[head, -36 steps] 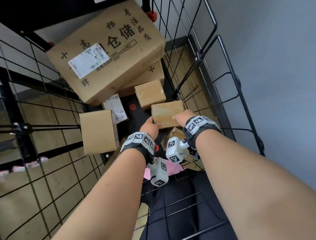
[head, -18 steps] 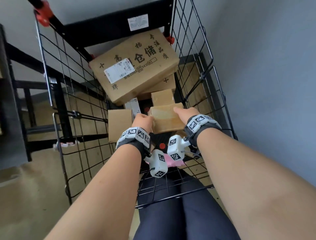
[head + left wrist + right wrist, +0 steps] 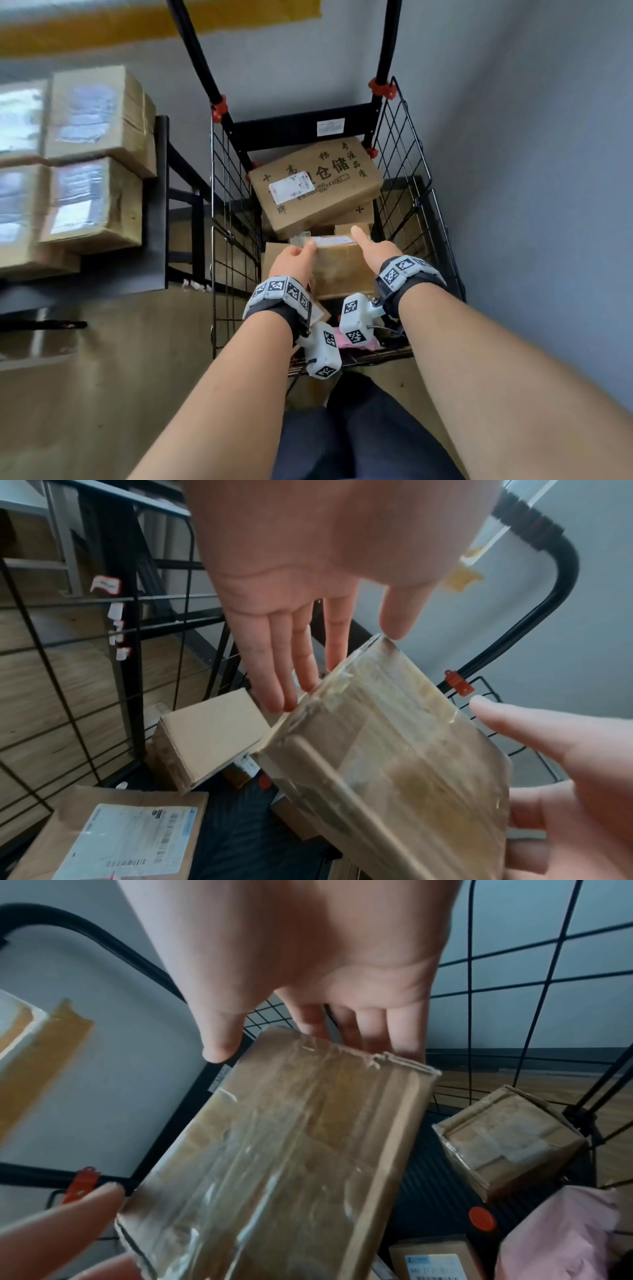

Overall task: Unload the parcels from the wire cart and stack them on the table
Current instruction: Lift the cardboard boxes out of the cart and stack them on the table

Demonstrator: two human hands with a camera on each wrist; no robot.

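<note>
Raised above the wire cart [image 3: 414, 178] now, taped parcel [image 3: 342, 267] between flat-fingered left hand [image 3: 291, 260] and right hand [image 3: 378, 251].

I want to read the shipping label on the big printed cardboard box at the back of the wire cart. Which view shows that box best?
The head view: the large brown printed cardboard box lies tilted at the back of the black wire cart, its top and white label in view. Neither wrist view seems to show it; both are filled by the small taped parcel.
</note>
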